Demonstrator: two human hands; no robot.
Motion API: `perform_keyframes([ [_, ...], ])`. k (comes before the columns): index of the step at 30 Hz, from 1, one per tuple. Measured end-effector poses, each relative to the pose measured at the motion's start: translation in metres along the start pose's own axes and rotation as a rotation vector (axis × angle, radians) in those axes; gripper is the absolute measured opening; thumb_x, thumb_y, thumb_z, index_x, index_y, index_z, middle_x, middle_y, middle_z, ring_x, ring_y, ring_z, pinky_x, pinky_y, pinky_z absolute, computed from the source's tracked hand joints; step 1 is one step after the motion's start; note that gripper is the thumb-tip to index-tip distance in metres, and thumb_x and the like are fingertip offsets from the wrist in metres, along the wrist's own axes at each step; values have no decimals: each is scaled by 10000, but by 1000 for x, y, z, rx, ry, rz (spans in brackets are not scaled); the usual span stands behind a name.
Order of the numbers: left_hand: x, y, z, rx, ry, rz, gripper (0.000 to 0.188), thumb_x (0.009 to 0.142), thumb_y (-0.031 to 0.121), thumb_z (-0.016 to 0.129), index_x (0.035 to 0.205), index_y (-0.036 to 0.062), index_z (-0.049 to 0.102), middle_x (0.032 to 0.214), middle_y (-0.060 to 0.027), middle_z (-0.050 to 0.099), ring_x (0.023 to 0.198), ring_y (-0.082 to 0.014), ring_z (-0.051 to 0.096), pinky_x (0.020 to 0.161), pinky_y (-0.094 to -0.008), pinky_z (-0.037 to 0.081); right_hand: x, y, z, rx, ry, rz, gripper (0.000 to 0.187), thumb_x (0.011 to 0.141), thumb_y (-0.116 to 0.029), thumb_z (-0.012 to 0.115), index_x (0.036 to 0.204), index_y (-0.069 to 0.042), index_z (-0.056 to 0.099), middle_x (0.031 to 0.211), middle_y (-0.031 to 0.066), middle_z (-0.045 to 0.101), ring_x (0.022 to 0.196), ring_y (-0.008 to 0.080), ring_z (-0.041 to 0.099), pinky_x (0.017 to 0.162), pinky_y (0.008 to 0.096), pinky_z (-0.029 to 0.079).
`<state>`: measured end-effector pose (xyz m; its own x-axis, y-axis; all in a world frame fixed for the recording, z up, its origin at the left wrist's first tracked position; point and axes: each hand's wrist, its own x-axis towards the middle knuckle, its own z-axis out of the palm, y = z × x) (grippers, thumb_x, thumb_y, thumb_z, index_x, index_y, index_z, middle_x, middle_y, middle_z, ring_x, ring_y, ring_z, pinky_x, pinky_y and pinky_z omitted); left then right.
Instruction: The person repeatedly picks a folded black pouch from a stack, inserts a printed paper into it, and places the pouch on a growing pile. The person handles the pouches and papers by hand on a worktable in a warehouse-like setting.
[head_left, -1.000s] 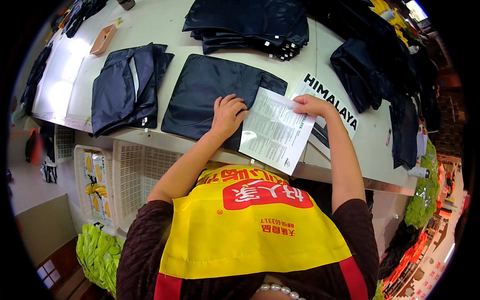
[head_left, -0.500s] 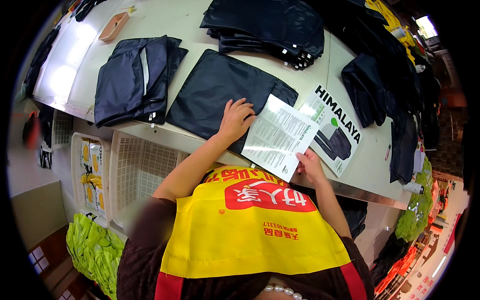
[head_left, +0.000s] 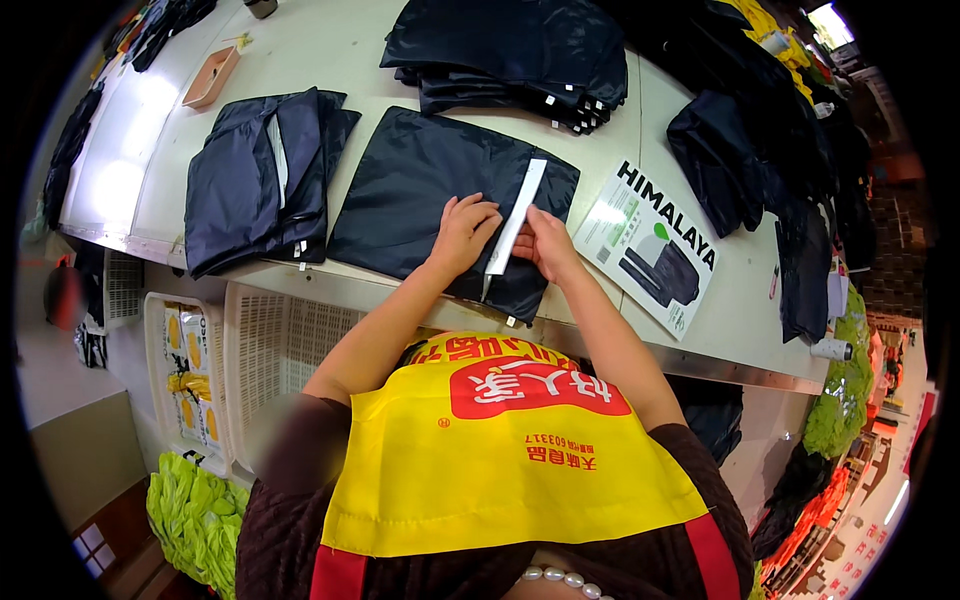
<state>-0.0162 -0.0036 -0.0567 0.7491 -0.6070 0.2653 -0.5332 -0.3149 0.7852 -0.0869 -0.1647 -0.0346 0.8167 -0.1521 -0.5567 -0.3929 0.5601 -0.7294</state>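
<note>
The right grip sits close against the right side of a white paper sheet, fingers bent; whether it pinches the paper or the cloth beside it, I cannot tell. The left grip rests on the cloth just left of the sheet, fingers loosely curled, and whether it pinches anything is also unclear. Only a narrow strip of the sheet shows, along a fold in the folded navy garment, which lies flat at the near edge of the table. The sheet could buckle or crease if pushed at a slant against slick cloth that bunches up. A strong tug might drag the garment's near corner over the edge and spoil the fold. To the right, the printed card lies near enough that a swinging forearm might knock it askew.
</note>
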Motion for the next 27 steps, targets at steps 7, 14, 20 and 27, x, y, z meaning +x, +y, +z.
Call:
perform_keyframes([
  [7,2,0,3,136,60,76,252,881,190,532,1108,117,612,1134,-64,602,1171,-266,481,1041,-465,244,-7,-1,11,-925,222,-190,324,885,-260,520,1048,19,511,818,180,652,696,285,659,586,375,539],
  [14,-1,8,3,353,-12,103,375,857,335,548,1203,194,579,1238,-80,522,1219,-263,407,1041,-471,227,8,-8,16,-1477,385,-232,286,810,-277,560,891,-6,606,806,186,650,758,331,640,700,419,501],
  [20,-4,10,3,490,-46,211,502,746,489,634,1189,257,584,1265,-109,483,1221,-283,380,1025,-541,203,-21,-30,-22,-771,484,-335,237,834,-246,532,789,-19,584,579,69,592,472,158,577,509,293,471],
  [27,-3,15,2,544,-102,203,534,700,458,678,1187,265,574,1273,-119,454,1226,-280,365,1007,-577,212,-64,-26,7,-702,501,-754,202,870,-198,568,777,-19,562,582,58,565,532,135,511,530,278,425],
])
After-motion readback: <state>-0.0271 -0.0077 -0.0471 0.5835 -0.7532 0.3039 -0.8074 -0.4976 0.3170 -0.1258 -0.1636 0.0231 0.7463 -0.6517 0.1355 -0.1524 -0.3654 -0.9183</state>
